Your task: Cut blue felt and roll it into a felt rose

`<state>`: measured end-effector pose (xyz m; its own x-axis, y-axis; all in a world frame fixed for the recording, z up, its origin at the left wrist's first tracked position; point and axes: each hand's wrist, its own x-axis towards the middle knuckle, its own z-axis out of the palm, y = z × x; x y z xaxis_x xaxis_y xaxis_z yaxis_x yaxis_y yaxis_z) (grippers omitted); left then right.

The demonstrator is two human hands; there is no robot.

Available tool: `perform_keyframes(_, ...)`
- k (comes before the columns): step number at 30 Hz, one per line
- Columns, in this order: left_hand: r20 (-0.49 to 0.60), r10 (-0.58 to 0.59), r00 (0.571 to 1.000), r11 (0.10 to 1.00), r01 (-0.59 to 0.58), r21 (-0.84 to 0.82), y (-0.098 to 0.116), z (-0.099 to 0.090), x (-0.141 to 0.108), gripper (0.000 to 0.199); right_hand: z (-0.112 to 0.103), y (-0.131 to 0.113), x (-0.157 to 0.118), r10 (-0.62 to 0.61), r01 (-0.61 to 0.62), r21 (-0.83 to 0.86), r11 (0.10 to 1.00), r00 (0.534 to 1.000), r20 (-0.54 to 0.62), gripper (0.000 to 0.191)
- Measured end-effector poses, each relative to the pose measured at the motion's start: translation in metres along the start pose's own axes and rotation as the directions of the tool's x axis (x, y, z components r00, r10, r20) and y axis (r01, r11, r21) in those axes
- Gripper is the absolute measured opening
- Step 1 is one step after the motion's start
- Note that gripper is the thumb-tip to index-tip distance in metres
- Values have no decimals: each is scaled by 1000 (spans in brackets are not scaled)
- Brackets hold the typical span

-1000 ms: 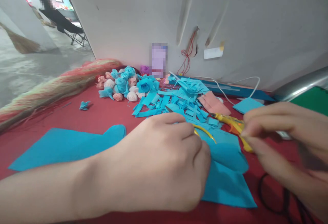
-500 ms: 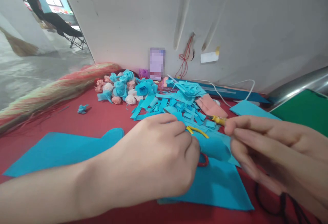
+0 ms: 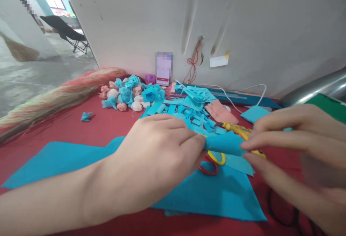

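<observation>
A strip of blue crepe paper (image 3: 223, 144) stretches between my two hands above the table. My left hand (image 3: 164, 156) is closed round its left end, and the fingertips are hidden behind the knuckles. The thumb and finger of my right hand (image 3: 286, 146) pinch the strip's right end. Beneath the strip lie scissors (image 3: 209, 169) with red and yellow handles, partly covered by my left hand. A large sheet of blue paper (image 3: 216, 196) lies under them. Just behind my right hand is a yellow-handled tool (image 3: 238, 129), its far part hidden by the fingers.
Behind my hands lies a heap of blue paper strips (image 3: 194, 102). Blue, pink and white paper flowers (image 3: 129, 92) are piled at the back left. Another blue sheet (image 3: 62, 160) lies left. A folding chair (image 3: 66, 29) stands on the floor beyond.
My right hand has closed its fingertips on the free end of the blue paper, which now spans straight between both hands. The scissors' handles show more. The person in the background is now mostly out of sight.
</observation>
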<state>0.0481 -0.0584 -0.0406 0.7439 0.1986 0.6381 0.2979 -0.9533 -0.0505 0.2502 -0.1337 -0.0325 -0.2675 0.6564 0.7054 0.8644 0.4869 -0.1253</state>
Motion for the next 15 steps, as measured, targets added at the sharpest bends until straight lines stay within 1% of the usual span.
perform_keyframes(2, 17, -2, 1000, 1000, 2, -9, 1, 0, 0, 11, 5, -10, 5, -62, 61, -39, 997, 998, -30, 4)
perform_keyframes(4, 22, -4, 1000, 1000, 5, -28, 2, -1, -1, 13, 11, -19, 8, -83, 80, -36, 996, 993, -87, 7)
perform_keyframes(8, 31, -2, 1000, 999, 3, -36, 3, -3, -3, 13, 20, -26, 9, -123, 116, -57, 992, 983, -138, 8)
perform_keyframes(10, 38, 6, 999, 1000, -5, -30, 4, -3, -3, 13, 22, -26, 9, -124, 115, -68, 991, 983, -139, 7)
perform_keyframes(12, 36, 13, 999, 1000, -12, -24, 4, -3, -2, 13, 22, -25, 9, -112, 103, -83, 991, 987, -114, 7)
perform_keyframes(15, 32, 12, 999, 1000, -12, -19, 5, -2, 0, 17, 21, -25, 7, -106, 95, -103, 990, 988, -109, 6)
